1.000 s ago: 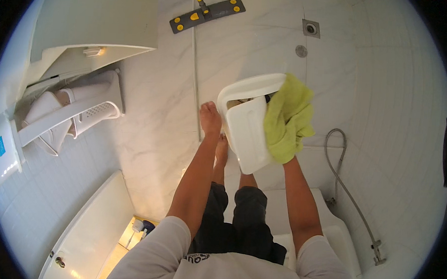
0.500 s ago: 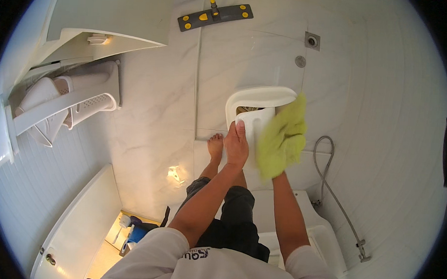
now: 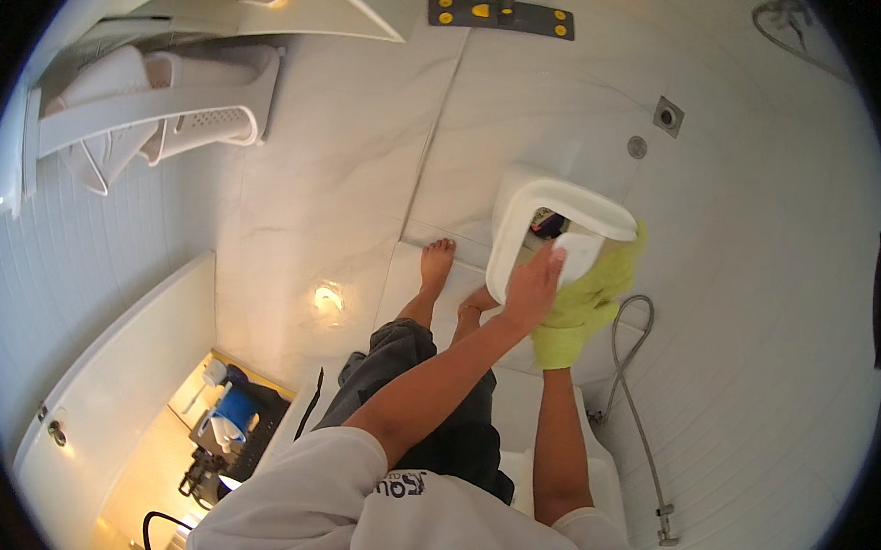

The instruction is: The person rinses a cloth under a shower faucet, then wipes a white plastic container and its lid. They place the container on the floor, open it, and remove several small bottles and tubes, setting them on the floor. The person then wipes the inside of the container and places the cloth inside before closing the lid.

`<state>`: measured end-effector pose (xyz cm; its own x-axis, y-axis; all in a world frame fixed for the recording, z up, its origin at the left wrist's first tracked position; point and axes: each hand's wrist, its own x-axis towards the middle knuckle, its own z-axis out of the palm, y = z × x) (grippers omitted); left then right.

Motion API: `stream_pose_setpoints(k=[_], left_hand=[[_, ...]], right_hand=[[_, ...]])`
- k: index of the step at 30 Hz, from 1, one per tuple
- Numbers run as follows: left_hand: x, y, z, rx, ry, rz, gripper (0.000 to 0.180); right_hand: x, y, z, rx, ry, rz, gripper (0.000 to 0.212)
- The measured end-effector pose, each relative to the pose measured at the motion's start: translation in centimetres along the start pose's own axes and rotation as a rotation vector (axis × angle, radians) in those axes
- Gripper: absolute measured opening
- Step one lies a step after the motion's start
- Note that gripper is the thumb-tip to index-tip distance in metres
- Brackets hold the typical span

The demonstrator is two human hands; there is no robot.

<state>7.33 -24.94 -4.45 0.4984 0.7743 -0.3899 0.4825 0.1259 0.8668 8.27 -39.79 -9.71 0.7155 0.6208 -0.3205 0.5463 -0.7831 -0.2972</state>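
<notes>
My left hand (image 3: 534,284) is closed on a white plastic flap (image 3: 581,250) at the opening of a white bin (image 3: 514,202), thumb on the upper face. A fuzzy yellow-green cleaning cloth (image 3: 589,306) covers my right hand (image 3: 556,375) like a mitt, gathered at the wrist; its fingers are hidden. The cloth lies against the right side of the flap and reaches the bin's right rim. Through the opening shows a small dark item (image 3: 548,224), too unclear to name. The bin is in front of my bare feet.
A flat mop head (image 3: 501,16) lies on the marble-like floor at the far side. Drains (image 3: 668,116) are at the right. A hose (image 3: 641,402) hangs along the right wall. White perforated holders (image 3: 202,117) are at the left, above an open door (image 3: 122,359).
My view has shifted, so the mop and drains sit higher and further right. The flap has turned and come nearer the cloth; more of the bin's opening shows.
</notes>
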Motion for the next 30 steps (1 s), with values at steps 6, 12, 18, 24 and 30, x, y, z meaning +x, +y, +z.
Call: stream_pose_setpoints(k=[6,12,18,24,30], left_hand=[[0.6,1.6,1.0,0.013,-0.085,0.053,0.027],[-0.4,2.3,2.0,0.014,-0.082,0.015,0.027],[-0.4,3.2,1.8,0.035,-0.114,-0.066,0.027],[-0.8,4.8,1.7,-0.160,-0.059,-0.057,0.029],[-0.9,2.0,2.4,-0.047,-0.403,0.284,0.036]], right_hand=[[7.3,1.8,-1.9,0.012,-0.039,-0.026,0.046],[8.0,2.1,-3.6,0.062,-0.080,-0.071,0.045],[3.8,2.1,-3.8,0.142,-0.113,-0.060,0.044],[-4.7,4.3,-5.7,0.136,-0.044,-0.033,0.043],[-11.9,3.2,-4.2,0.157,0.019,-0.102,0.042]])
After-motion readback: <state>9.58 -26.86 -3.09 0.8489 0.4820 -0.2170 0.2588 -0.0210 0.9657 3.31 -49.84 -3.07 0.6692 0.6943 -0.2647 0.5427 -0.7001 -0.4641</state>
